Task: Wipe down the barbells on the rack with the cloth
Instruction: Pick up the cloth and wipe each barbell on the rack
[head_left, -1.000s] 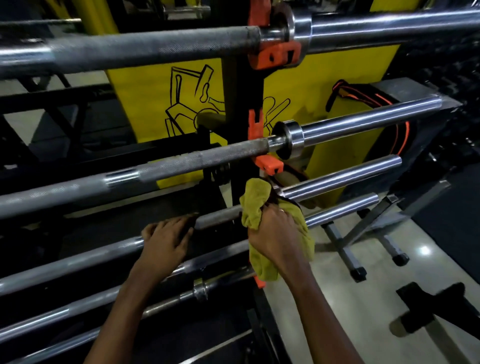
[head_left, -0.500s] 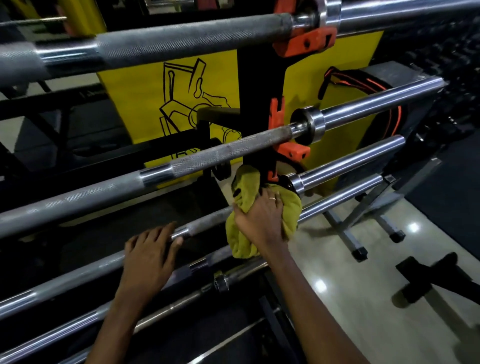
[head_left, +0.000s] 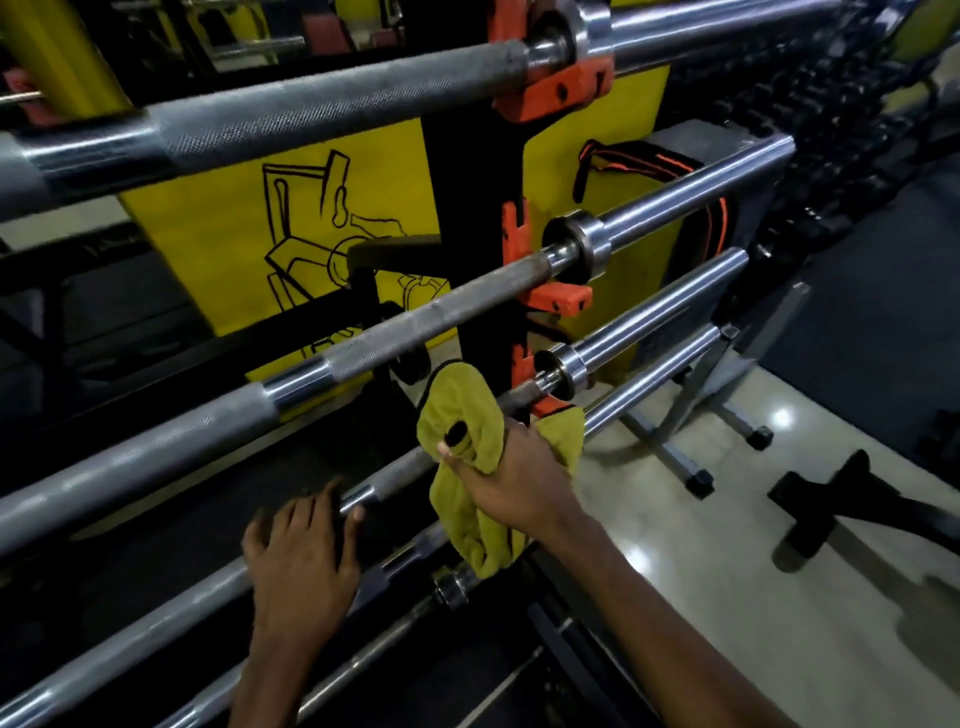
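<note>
Gym wall, yellow panel (head_left: 218, 223) behind the rack: a person wipes the third barbell (head_left: 402, 473) from the top.

Left hand (head_left: 301, 556) lies flat on the shaft, fingers straight, apparently steadying it. Just to its right the yellow cloth (head_left: 478, 405) is bunched round the same shaft, the right hand (head_left: 514, 478) clamped on it. Wiping looks mid-stroke beside the black upright (head_left: 462, 171). The next pass must likely clear the orange cradle (head_left: 558, 301) and collar to reach the sleeve. A grey metal stand (head_left: 687, 395) sits far right.

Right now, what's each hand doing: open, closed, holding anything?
Left hand: open, fingers resting on the barbell.
Right hand: closed on the yellow cloth, which is wrapped around the same barbell.
</note>
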